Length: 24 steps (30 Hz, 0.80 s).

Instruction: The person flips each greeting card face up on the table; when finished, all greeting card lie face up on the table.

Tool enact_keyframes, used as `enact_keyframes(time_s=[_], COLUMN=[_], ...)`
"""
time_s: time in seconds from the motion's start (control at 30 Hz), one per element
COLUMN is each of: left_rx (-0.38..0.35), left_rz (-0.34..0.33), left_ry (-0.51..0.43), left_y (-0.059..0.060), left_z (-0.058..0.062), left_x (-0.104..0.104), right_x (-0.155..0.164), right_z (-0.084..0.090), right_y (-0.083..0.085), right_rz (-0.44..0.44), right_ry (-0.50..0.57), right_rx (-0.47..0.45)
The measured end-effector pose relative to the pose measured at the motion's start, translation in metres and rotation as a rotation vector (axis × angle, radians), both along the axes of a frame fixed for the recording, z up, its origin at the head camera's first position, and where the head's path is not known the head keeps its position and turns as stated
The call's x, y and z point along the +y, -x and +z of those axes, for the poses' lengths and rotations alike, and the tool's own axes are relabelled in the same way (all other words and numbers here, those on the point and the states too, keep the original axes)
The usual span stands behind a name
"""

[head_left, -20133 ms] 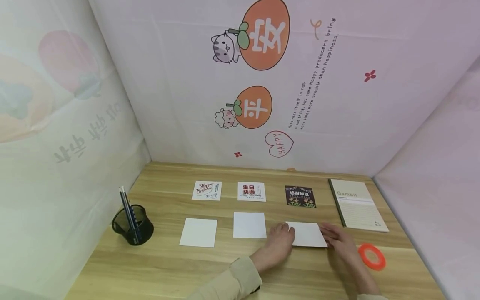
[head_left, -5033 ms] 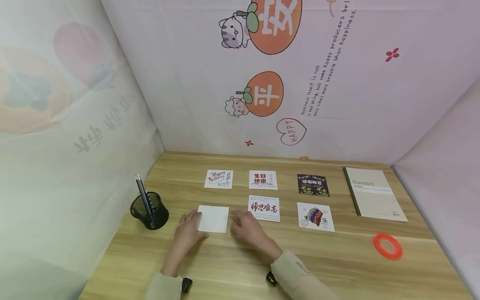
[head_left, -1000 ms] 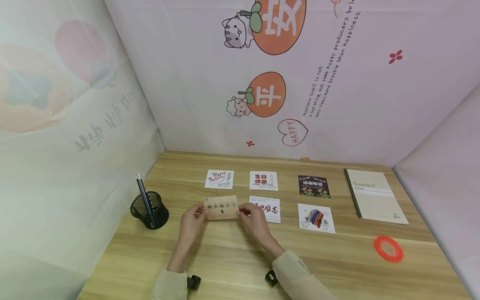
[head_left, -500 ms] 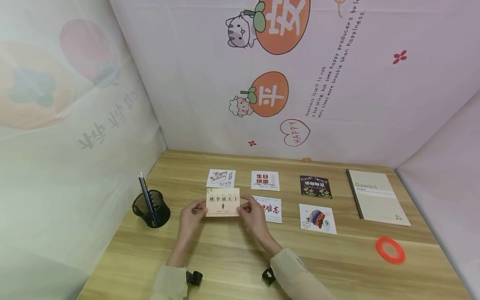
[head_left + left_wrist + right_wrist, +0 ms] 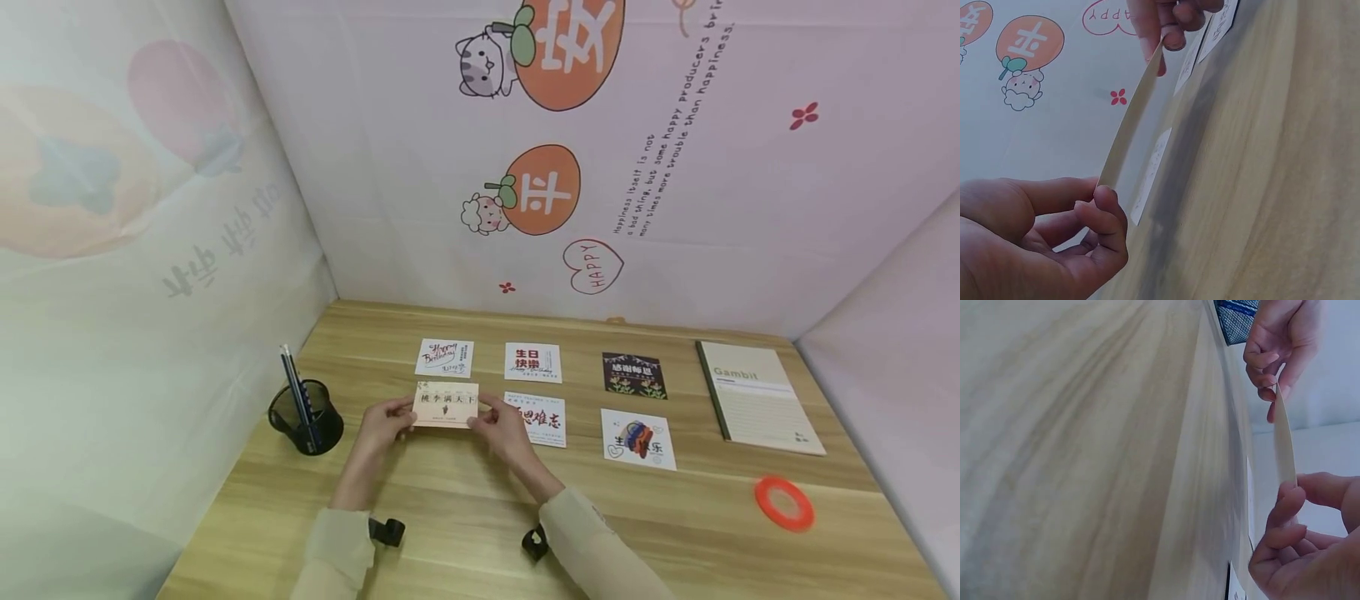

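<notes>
Both hands hold a cream printed card [image 5: 446, 407] in the head view, its dark Chinese lettering facing up toward the camera. My left hand [image 5: 382, 423] pinches its left edge between thumb and fingers, and my right hand [image 5: 504, 427] pinches its right edge. Seen nearly edge-on in the left wrist view, the card [image 5: 1127, 125] is raised above the wooden table, slightly bowed. Just behind it lies a "Happy Birthday" card [image 5: 445, 357]. A white card with red lettering [image 5: 543, 421] lies to the right, partly covered by my right hand.
A black mesh pen holder [image 5: 324, 421] with pencils stands at left. Other cards are a red-lettered birthday card [image 5: 533, 362], a dark card [image 5: 633, 375] and a colourful card [image 5: 638, 439]. A notebook [image 5: 761, 396] and a red-orange ring [image 5: 784, 503] lie at right.
Three near cards showed blank white sides 20 seconds ago; now all show print. The hands moved from the right card to the left one, lifted it and turned it over. It has just lowered slightly.
</notes>
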<state>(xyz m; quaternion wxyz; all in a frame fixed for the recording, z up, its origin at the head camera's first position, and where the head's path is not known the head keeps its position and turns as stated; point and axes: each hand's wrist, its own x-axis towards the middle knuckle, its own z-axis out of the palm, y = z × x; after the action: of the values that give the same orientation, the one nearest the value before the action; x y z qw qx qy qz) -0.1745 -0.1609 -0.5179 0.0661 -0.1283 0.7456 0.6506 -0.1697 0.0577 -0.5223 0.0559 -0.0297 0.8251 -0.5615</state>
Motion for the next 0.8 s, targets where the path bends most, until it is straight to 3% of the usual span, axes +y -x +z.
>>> enact_keyframes(time_s=[0.27, 0.8], left_rx=[-0.013, -0.082], left_rz=[-0.016, -0.091], left_ry=[0.048, 0.222], left_y=[0.0082, 0.006], left_z=[-0.0032, 0.0015], left_x=[-0.0027, -0.0019], right_x=[-0.0027, -0.0021], right_z=[-0.0017, 0.0011], right_y=[0.0049, 0.0079], right_rz=[0.035, 0.066], right_ry=[-0.019, -0.028], right_rx=[-0.075, -0.187])
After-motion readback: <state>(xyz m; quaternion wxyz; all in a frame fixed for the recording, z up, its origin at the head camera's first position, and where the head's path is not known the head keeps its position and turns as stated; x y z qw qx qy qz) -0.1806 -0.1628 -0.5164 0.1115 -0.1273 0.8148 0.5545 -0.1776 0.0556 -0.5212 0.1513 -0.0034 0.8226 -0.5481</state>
